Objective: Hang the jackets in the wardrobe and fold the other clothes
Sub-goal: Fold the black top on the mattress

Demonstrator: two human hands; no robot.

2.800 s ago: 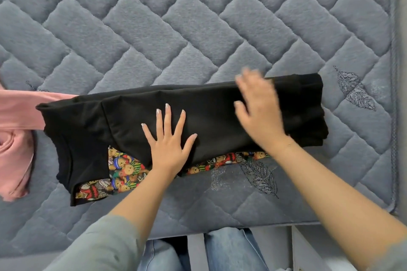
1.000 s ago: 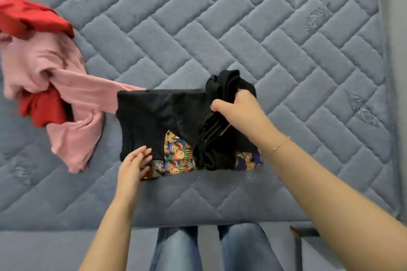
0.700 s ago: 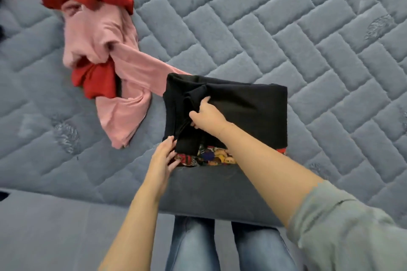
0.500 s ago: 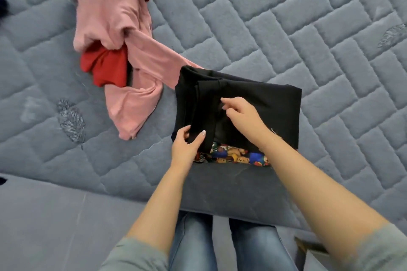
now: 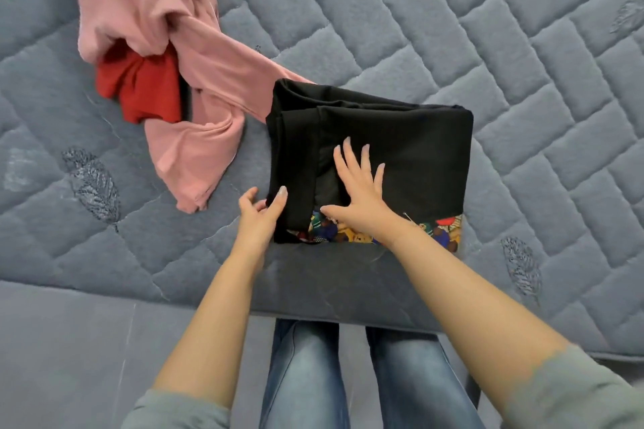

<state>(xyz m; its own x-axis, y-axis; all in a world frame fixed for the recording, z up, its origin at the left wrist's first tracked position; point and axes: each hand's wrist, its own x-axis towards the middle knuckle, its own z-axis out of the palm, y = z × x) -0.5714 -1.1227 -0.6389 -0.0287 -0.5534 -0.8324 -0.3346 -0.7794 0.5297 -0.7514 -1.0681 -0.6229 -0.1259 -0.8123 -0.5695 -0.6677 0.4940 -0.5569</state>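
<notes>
A black garment with a colourful printed panel along its near edge lies folded into a compact rectangle near the front edge of the grey quilted bed. My right hand presses flat on its top, fingers spread. At the fold's near left corner, my left hand pinches the black fabric edge between thumb and fingers. A pink long-sleeved top lies crumpled to the left, one sleeve running under the black garment. A red garment is tangled in the pink one.
The bed's front edge runs across just in front of my legs. A lower grey surface sits at the bottom left. Bare quilted bed spreads to the right and behind the black garment.
The long black garment was folded over from the right into a compact rectangle. My right hand let go of the fold and now lies flat on it; my left took the left edge.
</notes>
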